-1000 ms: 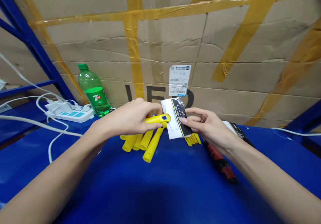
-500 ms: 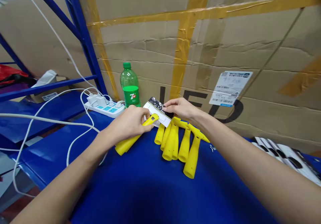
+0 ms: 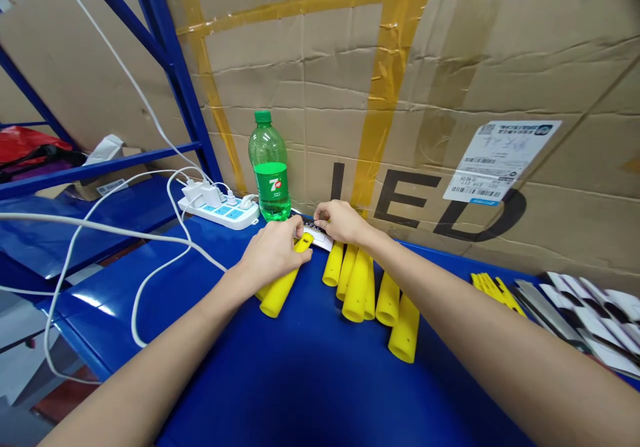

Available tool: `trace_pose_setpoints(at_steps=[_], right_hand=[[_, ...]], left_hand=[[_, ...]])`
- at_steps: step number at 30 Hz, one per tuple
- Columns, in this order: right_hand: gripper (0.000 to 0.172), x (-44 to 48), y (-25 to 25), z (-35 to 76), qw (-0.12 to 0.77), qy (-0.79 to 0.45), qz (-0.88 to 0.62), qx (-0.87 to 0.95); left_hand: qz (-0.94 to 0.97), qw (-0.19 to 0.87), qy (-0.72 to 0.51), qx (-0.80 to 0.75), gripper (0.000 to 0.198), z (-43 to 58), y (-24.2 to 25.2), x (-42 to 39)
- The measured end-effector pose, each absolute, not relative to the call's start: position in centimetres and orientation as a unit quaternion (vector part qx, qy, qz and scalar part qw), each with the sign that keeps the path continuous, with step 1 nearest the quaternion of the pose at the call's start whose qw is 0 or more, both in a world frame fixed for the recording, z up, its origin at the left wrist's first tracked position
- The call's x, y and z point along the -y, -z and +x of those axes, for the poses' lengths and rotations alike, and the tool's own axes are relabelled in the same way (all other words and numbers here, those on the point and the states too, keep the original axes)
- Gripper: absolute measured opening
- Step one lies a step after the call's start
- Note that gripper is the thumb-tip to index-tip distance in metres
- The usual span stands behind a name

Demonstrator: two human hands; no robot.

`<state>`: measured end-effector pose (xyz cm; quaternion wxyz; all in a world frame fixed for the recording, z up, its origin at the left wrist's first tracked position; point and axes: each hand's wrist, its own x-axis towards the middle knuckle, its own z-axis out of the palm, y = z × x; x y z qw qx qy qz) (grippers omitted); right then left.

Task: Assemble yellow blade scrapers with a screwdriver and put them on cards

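Where left grip (image 3: 273,253) closes, yellow handle (image 3: 280,288) sits.

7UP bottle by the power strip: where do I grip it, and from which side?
Grip the 7UP bottle around its straight body at the green label, coming from the front. It stands upright, with the cardboard box close behind and the power strip close on its left, so those sides leave little room. The left hand sits just in front.
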<state>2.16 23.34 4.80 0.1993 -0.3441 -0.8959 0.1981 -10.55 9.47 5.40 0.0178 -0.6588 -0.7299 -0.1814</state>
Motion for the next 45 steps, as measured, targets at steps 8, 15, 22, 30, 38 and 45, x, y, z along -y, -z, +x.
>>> trace_pose_setpoints(at_steps=[8,15,22,30,38,45], right_hand=[[0.022,-22.2,-5.9,5.6,0.212,-0.126,-0.307,0.919],[0.019,-19.6,-5.7,9.5,0.138,-0.066,-0.200,0.968],[0.033,-18.0,-5.4,10.9,0.117,-0.038,-0.192,0.974],[0.032,-17.3,-5.1,11.9,0.165,-0.073,-0.191,0.965],[0.031,-16.8,-8.7,15.5,0.304,-0.144,-0.259,0.905],[0.018,-16.3,-8.8,21.0,0.248,-0.110,-0.372,0.887]], left_hand=[[-0.673,0.013,0.182,0.717,0.024,-10.0,-4.6,-10.1],[-0.700,0.035,0.189,0.688,0.015,-9.9,-4.4,-10.8],[-0.724,0.042,0.178,0.665,0.015,-9.5,-4.5,-11.4],[-0.717,0.058,0.166,0.675,0.021,-9.0,-4.4,-11.6],[-0.738,0.087,0.175,0.646,0.021,-8.5,-5.2,-11.0],[-0.788,0.035,0.142,0.598,0.032,-3.8,-6.0,-10.4]])
